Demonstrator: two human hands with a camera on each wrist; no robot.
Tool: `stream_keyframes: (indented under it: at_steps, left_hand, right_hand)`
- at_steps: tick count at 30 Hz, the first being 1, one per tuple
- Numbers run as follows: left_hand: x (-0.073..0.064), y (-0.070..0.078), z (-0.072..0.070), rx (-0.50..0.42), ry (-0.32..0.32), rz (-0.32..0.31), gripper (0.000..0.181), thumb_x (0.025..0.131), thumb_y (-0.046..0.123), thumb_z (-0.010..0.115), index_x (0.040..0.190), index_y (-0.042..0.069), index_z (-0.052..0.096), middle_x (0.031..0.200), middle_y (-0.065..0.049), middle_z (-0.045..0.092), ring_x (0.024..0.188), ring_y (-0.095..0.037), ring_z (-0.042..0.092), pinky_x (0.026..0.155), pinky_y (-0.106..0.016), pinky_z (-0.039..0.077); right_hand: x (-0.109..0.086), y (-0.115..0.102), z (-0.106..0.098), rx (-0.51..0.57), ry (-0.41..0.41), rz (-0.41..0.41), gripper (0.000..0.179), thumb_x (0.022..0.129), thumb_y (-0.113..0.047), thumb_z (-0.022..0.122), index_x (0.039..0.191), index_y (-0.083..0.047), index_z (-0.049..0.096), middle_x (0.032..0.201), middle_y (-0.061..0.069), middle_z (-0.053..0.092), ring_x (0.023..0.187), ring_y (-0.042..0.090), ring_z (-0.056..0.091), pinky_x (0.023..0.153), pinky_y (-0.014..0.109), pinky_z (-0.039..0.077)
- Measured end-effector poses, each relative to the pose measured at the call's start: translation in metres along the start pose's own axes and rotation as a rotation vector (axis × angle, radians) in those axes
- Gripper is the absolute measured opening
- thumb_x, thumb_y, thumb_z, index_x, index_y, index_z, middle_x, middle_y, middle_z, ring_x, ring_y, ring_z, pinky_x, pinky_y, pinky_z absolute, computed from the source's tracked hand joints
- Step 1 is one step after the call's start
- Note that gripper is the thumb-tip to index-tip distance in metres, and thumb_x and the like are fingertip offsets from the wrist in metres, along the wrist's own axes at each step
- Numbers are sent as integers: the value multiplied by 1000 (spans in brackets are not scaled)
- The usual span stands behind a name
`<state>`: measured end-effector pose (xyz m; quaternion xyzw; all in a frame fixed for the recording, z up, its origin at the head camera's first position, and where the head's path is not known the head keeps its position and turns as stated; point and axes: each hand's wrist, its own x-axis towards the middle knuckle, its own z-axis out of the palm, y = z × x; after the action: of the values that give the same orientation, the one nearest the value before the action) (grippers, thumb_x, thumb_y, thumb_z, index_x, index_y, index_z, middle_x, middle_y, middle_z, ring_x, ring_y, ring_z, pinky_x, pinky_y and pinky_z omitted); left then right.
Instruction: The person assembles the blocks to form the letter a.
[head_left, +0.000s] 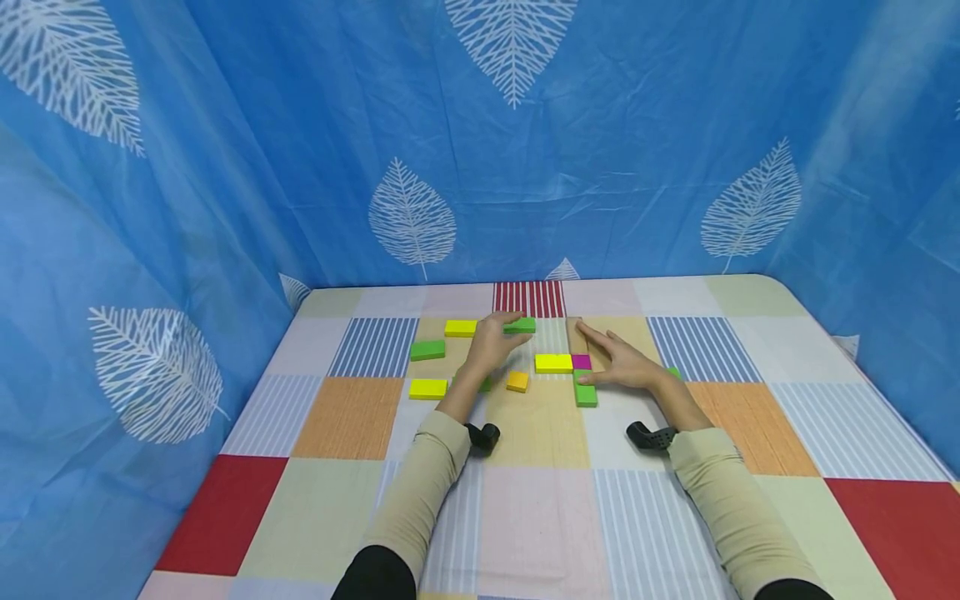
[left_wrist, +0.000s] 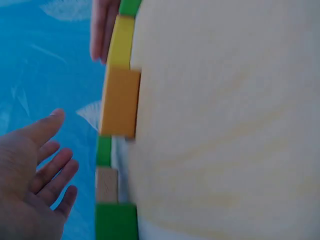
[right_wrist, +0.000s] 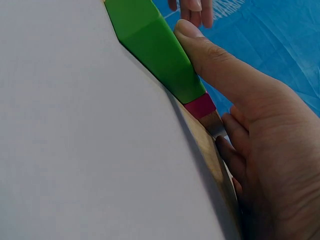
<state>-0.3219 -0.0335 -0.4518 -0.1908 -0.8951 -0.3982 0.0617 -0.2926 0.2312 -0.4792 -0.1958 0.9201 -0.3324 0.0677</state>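
Note:
In the head view my left hand is beside a green block at the back, its fingers parted. The left wrist view shows that hand with nothing in it. My right hand reaches along a row made of a wooden block, a small magenta block and a green block. Its thumb lies against the green block in the right wrist view, and its fingers are near the wooden block. A yellow block sits left of the magenta one.
An orange block lies between the forearms. Farther left are two yellow blocks and a green block. Other green blocks are partly hidden by the wrists. A blue curtain closes off the patchwork-covered table behind.

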Motion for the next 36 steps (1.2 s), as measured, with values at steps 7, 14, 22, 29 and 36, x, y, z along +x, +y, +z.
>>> stream_keyframes:
  at_steps: [7, 14, 22, 29, 36]
  left_hand:
    - [13, -21, -7, 1, -3, -110, 50, 85, 25, 68, 130, 7, 54, 125, -9, 56, 117, -22, 49, 98, -33, 40]
    - [19, -30, -6, 28, -60, -138, 49, 86, 25, 66, 131, 10, 53, 131, -8, 52, 123, -23, 44, 103, -34, 35]
    - [23, -32, -5, 107, -83, -107, 45, 86, 22, 66, 129, 12, 56, 129, -6, 54, 123, -22, 44, 102, -34, 36]
    - [23, -33, -4, 140, -81, -80, 36, 87, 21, 66, 123, 14, 61, 125, -4, 58, 120, -21, 48, 101, -34, 37]
    - [22, -30, -4, 145, -44, -79, 34, 86, 19, 66, 120, 16, 64, 120, -2, 61, 117, -20, 51, 99, -34, 39]
  right_hand:
    - [0, -1, 2, 2, -4, 13, 106, 68, -52, 75, 149, -27, 12, 153, 9, 14, 134, 48, 2, 101, 68, 8]
    - [0, -1, 1, 8, -6, 17, 106, 68, -51, 76, 149, -27, 12, 153, 10, 15, 134, 49, 2, 101, 68, 7]
    - [0, 1, 1, 13, -2, 16, 106, 68, -51, 76, 149, -27, 13, 152, 10, 15, 134, 49, 2, 100, 68, 7]
    - [-1, 1, 0, 15, 5, 8, 105, 68, -50, 76, 149, -26, 13, 152, 11, 16, 134, 49, 2, 101, 68, 7]
    - [-2, -1, 0, 23, -1, 3, 106, 68, -51, 76, 149, -26, 13, 152, 10, 15, 134, 49, 1, 101, 68, 6]
